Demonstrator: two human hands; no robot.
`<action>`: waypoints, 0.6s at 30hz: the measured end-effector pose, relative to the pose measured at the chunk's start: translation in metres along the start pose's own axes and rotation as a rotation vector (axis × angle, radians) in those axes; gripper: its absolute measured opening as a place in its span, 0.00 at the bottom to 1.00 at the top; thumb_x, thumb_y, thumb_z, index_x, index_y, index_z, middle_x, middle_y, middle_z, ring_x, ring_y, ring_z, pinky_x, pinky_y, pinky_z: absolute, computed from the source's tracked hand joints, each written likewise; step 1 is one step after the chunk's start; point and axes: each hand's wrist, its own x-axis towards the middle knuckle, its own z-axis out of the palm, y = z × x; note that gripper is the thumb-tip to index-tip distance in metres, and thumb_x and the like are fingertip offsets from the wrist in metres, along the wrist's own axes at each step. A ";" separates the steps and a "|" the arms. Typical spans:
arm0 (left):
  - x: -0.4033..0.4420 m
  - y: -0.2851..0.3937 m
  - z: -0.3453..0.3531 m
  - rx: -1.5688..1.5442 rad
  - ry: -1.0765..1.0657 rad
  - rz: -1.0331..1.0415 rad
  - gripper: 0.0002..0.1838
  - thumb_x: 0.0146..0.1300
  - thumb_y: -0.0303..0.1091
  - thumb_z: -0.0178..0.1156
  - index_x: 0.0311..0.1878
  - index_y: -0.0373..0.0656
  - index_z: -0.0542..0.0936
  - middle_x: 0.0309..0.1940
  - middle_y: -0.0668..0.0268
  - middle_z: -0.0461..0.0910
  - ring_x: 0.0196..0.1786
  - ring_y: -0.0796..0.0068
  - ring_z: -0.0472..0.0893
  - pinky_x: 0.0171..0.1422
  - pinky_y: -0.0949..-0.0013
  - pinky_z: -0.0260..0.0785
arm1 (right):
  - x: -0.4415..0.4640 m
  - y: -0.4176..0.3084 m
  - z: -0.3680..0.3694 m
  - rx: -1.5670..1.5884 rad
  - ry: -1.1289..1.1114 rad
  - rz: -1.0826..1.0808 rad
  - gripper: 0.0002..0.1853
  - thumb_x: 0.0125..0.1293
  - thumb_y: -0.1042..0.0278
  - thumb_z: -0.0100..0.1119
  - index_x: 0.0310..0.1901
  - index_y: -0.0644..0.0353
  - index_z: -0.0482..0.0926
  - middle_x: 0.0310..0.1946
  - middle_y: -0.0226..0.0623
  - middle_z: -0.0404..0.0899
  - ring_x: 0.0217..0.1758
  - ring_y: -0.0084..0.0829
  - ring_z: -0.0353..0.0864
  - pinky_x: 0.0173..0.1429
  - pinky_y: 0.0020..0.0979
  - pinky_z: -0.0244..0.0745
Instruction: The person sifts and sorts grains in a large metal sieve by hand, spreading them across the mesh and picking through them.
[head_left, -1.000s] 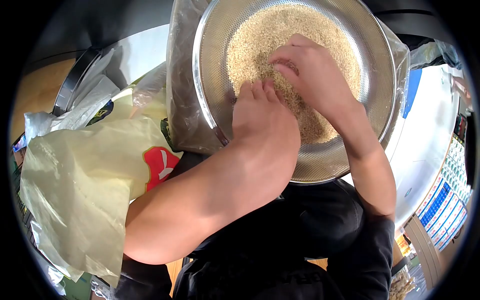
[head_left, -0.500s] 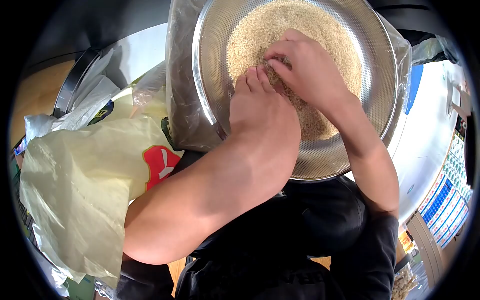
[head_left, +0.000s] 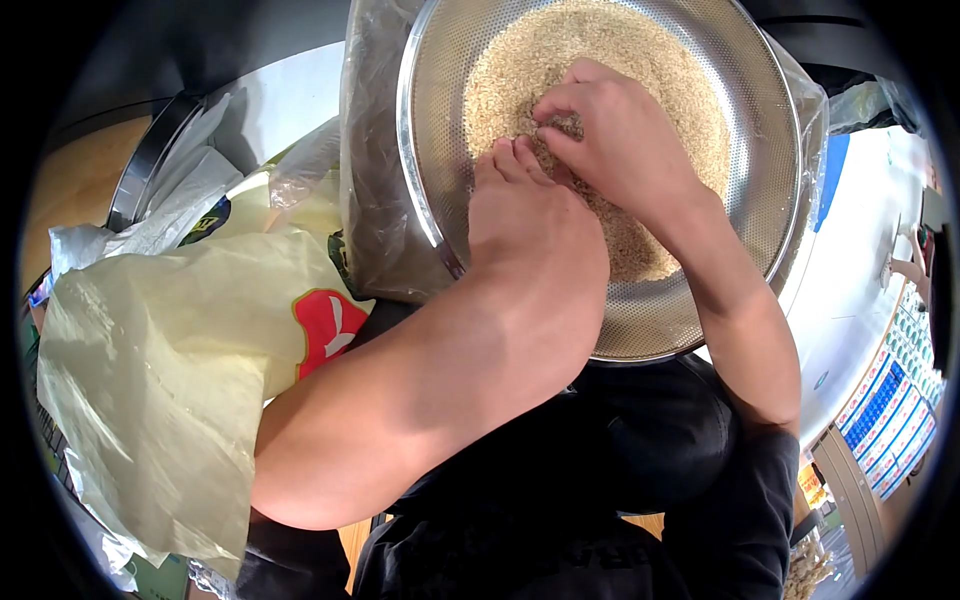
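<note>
A round perforated metal strainer holds a broad layer of pale brown grain, with kernels too small to name for sure. My left hand reaches in from the lower left, its fingers bent together and their tips down at the grain. Just right of it, my right hand is curled, thumb and forefinger brought close at the tips over the grain. Both hands meet near the middle of the strainer. Whatever small thing sits between the fingertips of either hand cannot be made out.
Under the strainer lies a clear plastic bag. A yellowish plastic bag with a red mark lies on the left beside my forearm. My dark-clothed knee is below the strainer. Blue-and-white printed packs stand far right.
The whole view has shifted slightly, with the strainer and bags a little further right. Both hands keep nearly the same curled pose over the grain.
</note>
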 end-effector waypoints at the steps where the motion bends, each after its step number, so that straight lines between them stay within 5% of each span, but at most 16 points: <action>1: 0.000 0.000 0.000 0.000 0.000 0.000 0.34 0.82 0.49 0.52 0.77 0.29 0.69 0.77 0.33 0.67 0.82 0.40 0.65 0.87 0.48 0.54 | 0.000 0.000 0.000 0.006 0.003 0.008 0.06 0.64 0.71 0.65 0.38 0.61 0.89 0.42 0.43 0.84 0.48 0.48 0.87 0.53 0.46 0.84; 10: -0.001 -0.002 -0.006 0.009 -0.042 0.021 0.34 0.82 0.49 0.51 0.77 0.29 0.68 0.76 0.32 0.67 0.82 0.39 0.66 0.87 0.47 0.55 | -0.003 0.004 -0.009 0.085 0.025 0.026 0.06 0.67 0.70 0.64 0.38 0.62 0.87 0.40 0.44 0.84 0.45 0.48 0.87 0.52 0.46 0.83; 18: -0.009 -0.001 0.007 0.025 0.130 0.085 0.33 0.82 0.47 0.50 0.76 0.27 0.71 0.74 0.32 0.71 0.79 0.41 0.71 0.84 0.51 0.61 | -0.045 -0.006 -0.074 0.045 -0.035 0.071 0.07 0.73 0.70 0.61 0.42 0.63 0.85 0.38 0.46 0.83 0.43 0.50 0.85 0.52 0.46 0.79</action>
